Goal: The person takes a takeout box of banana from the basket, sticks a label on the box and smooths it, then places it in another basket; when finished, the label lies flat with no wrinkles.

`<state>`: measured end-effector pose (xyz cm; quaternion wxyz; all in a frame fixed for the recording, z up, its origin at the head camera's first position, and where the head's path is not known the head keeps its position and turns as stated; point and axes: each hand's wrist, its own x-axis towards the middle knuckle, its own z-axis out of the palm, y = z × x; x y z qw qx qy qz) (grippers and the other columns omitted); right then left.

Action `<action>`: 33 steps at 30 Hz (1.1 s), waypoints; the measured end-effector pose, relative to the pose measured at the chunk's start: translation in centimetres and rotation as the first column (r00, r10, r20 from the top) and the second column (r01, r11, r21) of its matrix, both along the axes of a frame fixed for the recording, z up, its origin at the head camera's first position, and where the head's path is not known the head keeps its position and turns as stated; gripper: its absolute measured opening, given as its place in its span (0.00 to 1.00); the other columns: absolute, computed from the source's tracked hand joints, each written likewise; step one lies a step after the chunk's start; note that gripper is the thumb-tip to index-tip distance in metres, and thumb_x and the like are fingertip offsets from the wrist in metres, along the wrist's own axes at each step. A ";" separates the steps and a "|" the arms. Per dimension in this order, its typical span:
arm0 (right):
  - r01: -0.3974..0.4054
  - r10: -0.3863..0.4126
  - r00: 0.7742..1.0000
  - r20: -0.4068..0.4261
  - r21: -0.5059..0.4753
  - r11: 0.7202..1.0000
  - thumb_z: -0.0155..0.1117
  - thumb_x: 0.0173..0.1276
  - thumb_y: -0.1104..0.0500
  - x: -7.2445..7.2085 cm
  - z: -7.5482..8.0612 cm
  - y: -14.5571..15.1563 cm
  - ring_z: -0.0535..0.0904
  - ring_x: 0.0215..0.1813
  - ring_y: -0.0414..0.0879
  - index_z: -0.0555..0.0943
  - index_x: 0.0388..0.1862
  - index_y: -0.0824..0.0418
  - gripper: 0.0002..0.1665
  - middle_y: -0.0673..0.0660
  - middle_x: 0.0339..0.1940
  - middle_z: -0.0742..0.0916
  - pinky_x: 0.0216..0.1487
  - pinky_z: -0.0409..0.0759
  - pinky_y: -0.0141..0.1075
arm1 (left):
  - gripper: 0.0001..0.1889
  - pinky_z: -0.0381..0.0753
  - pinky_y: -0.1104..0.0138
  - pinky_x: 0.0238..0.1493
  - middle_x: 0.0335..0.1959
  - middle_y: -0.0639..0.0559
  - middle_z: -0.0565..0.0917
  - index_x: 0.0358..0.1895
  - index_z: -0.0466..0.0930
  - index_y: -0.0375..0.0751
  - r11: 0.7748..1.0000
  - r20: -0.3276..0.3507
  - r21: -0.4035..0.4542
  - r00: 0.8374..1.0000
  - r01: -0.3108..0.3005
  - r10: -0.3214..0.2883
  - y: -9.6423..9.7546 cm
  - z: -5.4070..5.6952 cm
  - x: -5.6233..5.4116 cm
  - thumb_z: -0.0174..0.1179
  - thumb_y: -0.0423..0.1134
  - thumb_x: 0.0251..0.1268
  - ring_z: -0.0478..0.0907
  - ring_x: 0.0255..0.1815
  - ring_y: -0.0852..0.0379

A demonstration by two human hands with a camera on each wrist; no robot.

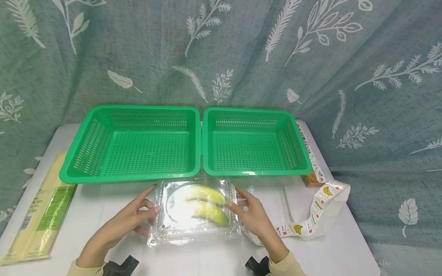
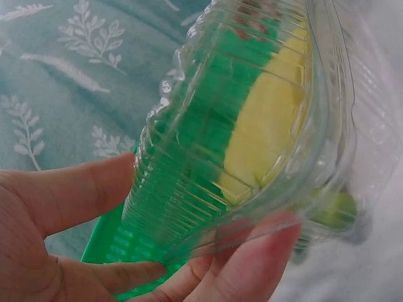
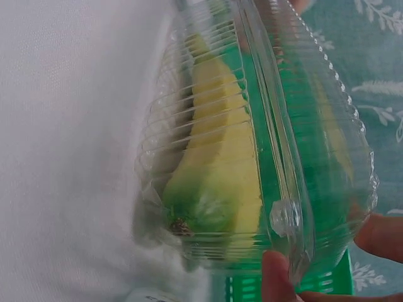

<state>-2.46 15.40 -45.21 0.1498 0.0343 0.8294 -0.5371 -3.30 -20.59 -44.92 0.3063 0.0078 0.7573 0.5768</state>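
Head view: a clear plastic box [image 1: 193, 234] sits at mid-table, toward the viewer from the junction of two green baskets; its far side comes up to their near rims. Whether its base touches the table [image 1: 203, 260], cannot tell. Inside lie bananas [image 1: 211, 214] – yellow, green toward one end – under the clear lid. Whether the lid is latched, cannot tell.

Hands well apart, both on the box. Left hand [image 1: 132, 216] grips the left end – thumb at the rim, a finger against the ribbed wall (left wrist view). Right hand [image 1: 253, 214] holds the right end, thumb over its edge.

Left basket [image 1: 148, 153] and right basket [image 1: 245, 151] stand side by side along the table's far edge. A cream packet [image 1: 45, 207] with a green panel lies along the left edge, its far end by the left basket. A label strip [image 1: 326, 214] printed with bananas curls near the right edge; beyond it, a brown-and-white pack [image 1: 313, 178] is partly hidden by the right basket. Patterned curtain [image 1: 241, 46] behind.
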 end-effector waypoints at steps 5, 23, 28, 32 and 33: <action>-0.008 0.010 0.999 -0.042 0.051 0.999 0.62 0.72 0.41 0.2 0.4 0.4 0.79 0.62 0.58 0.64 0.77 0.60 0.42 0.64 0.67 0.79 0.46 0.87 0.41 | 0.48 0.90 0.53 0.37 0.49 0.43 0.71 0.83 0.30 0.49 1.000 0.010 0.012 1.000 -0.009 0.009 0.0 0.0 0.0 0.58 0.47 0.74 0.80 0.41 0.55; 0.073 -0.030 0.990 -0.139 0.315 0.946 0.67 0.70 0.50 1.3 -0.9 2.8 0.84 0.43 0.45 0.77 0.65 0.63 0.30 0.55 0.43 0.90 0.40 0.82 0.38 | 0.48 0.90 0.56 0.40 0.52 0.41 0.73 0.83 0.30 0.49 0.999 0.031 -0.007 0.998 -0.046 0.047 0.1 0.1 0.4 0.57 0.48 0.75 0.79 0.45 0.53; 0.050 0.005 0.989 -0.150 0.364 0.930 0.65 0.68 0.55 1.5 -1.3 2.5 0.85 0.40 0.45 0.81 0.60 0.64 0.24 0.56 0.41 0.90 0.40 0.84 0.41 | 0.47 0.90 0.55 0.41 0.53 0.41 0.73 0.83 0.31 0.49 0.998 0.031 0.004 0.998 -0.057 0.057 0.2 0.2 0.4 0.57 0.48 0.75 0.79 0.46 0.53; 0.038 0.019 0.989 -0.147 0.380 0.924 0.67 0.66 0.55 1.5 -1.7 2.4 0.85 0.38 0.46 0.83 0.56 0.64 0.21 0.57 0.39 0.90 0.41 0.85 0.43 | 0.46 0.90 0.56 0.42 0.55 0.39 0.72 0.83 0.31 0.48 0.999 0.019 0.004 0.999 -0.042 0.042 0.0 0.4 0.5 0.55 0.47 0.76 0.79 0.48 0.52; 0.034 0.022 0.989 -0.143 0.383 0.923 0.68 0.66 0.55 1.5 -1.7 2.4 0.85 0.37 0.46 0.83 0.55 0.65 0.21 0.57 0.38 0.90 0.41 0.85 0.44 | 0.46 0.90 0.56 0.42 0.55 0.39 0.72 0.83 0.31 0.48 0.999 0.014 0.004 0.999 -0.036 0.036 -0.1 0.4 0.5 0.55 0.47 0.76 0.78 0.48 0.52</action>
